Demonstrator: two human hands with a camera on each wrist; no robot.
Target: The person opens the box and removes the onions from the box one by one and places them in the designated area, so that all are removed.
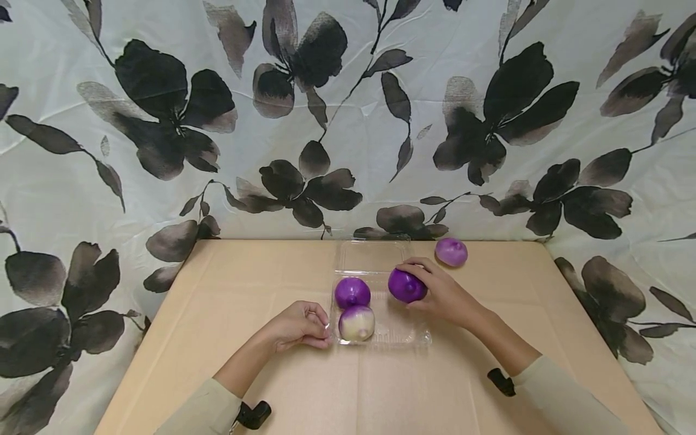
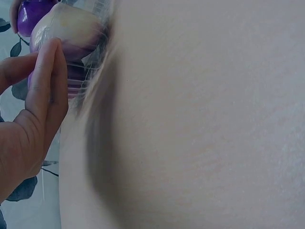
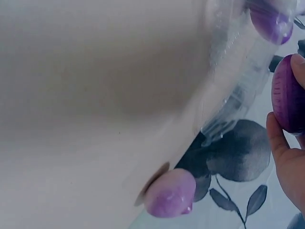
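A clear plastic clamshell container [image 1: 399,329] lies with its lid folded back toward the wall. In its left half sit a deep purple onion [image 1: 352,292] and, in front of that, a white-and-purple onion [image 1: 356,323]. My left hand [image 1: 301,326] pinches the container's left rim between thumb and fingers; in the left wrist view the fingertips [image 2: 56,47] overlap the pale onion. Over the right half, my right hand [image 1: 435,290] grips another deep purple onion [image 1: 406,286], fingers over its top and thumb low on its near side. That onion [image 3: 286,98] shows raised of the container in the right wrist view.
A lighter purple onion [image 1: 451,252] lies at the table's back edge, right of the lid [image 1: 370,257]. The tan tabletop [image 1: 244,272] ends against a hanging cloth [image 1: 380,121] with dark flowers. Both sleeves carry small black devices [image 1: 253,415].
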